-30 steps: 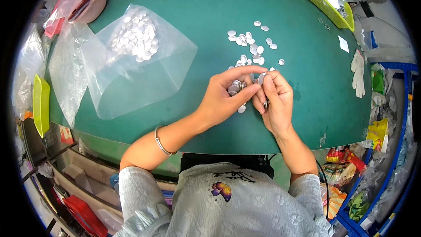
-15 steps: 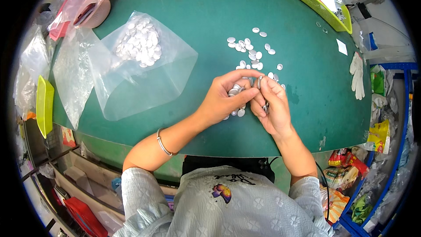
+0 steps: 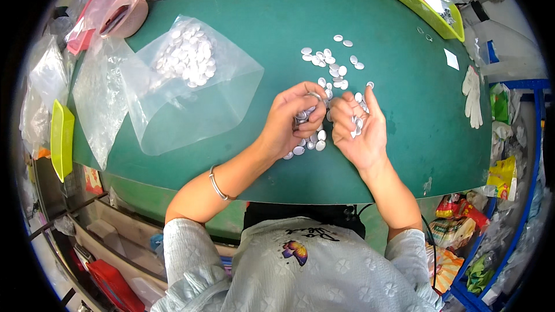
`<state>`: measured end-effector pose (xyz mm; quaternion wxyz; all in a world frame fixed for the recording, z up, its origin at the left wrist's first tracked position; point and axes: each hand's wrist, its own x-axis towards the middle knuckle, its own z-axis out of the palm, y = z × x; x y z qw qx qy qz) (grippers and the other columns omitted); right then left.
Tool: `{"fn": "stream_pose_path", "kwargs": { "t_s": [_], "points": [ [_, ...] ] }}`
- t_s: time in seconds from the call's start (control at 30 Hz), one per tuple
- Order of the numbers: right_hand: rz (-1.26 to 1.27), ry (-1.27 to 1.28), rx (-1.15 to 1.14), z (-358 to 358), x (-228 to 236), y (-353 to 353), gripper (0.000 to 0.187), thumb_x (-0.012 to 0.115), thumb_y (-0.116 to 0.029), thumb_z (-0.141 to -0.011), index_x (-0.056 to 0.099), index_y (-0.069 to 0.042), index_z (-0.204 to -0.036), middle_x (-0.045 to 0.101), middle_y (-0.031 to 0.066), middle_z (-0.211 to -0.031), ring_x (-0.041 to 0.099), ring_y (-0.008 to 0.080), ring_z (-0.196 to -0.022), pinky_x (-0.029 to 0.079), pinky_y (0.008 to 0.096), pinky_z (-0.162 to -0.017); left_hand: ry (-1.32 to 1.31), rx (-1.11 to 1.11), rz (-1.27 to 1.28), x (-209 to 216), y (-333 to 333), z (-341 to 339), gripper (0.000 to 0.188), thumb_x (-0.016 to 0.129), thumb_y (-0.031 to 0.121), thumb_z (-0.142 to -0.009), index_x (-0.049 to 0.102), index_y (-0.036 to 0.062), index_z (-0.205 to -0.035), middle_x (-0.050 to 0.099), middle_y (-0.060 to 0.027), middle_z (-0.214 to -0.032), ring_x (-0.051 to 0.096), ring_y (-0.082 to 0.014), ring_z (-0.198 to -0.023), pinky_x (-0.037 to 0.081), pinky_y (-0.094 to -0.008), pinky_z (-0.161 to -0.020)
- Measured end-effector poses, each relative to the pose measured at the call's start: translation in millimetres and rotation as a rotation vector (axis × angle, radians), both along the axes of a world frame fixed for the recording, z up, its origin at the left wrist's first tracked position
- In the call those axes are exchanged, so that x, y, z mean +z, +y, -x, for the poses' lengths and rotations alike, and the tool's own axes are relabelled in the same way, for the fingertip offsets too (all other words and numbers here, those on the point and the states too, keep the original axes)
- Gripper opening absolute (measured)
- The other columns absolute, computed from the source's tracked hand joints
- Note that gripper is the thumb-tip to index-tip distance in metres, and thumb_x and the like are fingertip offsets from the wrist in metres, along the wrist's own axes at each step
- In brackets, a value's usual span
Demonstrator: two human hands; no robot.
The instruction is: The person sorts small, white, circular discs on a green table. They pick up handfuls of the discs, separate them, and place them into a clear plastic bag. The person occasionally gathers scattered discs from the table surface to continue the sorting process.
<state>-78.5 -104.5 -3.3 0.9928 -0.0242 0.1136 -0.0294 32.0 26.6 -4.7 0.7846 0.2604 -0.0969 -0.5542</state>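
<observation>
Close together above the green table (image 3: 260,0), both my hands hold small silvery oval metal discs. My left hand (image 3: 284,117) is closed round a cluster of discs (image 3: 302,117), with a disc-like piece seen edge-on between its thumb and forefinger. In my right hand (image 3: 369,138) the fingers curl over a few discs (image 3: 358,124) against the palm, and the thumb points up. Several loose discs (image 3: 334,73) are scattered on the table beyond my hands. More discs (image 3: 319,136) lie under and beside my left hand.
To the left, a clear plastic bag (image 3: 228,101) lies spread with a heap of discs (image 3: 193,52) inside. A pink basket (image 3: 136,14) stands at the far left. A yellow-green basket (image 3: 425,11) sits far right, near a white card (image 3: 451,59) and a white glove (image 3: 473,98).
My hands, touching before, have drawn apart. My right thumb has lifted away from the fingers, and the discs in that palm show more. My left fingers have curled in tighter.
</observation>
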Motion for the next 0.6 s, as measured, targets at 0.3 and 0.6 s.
{"fn": "stream_pose_path", "kwargs": {
  "t_s": [0.3, 0.6],
  "points": [
    [-0.072, 0.102, -0.236, -3.9, 10.9, 4.1, 0.053, 0.028, -0.04, -0.096, 0.046, 0.005, -0.118, 0.05, 0.0183, -0.116, 0.041, 0.0321, -0.12, 0.034, 0.0418, -0.103, -0.501, 0.093, -0.21, 1.1, -1.9, 16.0, 0.019, 0.056, 0.016, -0.088, 0.063, -0.0017, -0.084, 0.056, -0.0053, -0.068, 0.041, -0.0061, -0.047, 0.028, -0.0195, -0.04],
    [0.076, 0.098, -0.162, -4.7, 23.4, 13.7, 0.063, 0.023, -0.045, -0.096, 0.038, 0.007, -0.129, 0.042, 0.0186, -0.131, 0.034, 0.0324, -0.127, 0.026, 0.0413, -0.11, -1.203, 0.32, -0.524, 17.7, -6.3, 27.5, 0.032, 0.069, 0.007, -0.077, 0.061, 0.0048, -0.108, 0.06, -0.009, -0.068, 0.056, -0.0097, -0.06, 0.048, -0.0269, -0.057]
  ]
}}
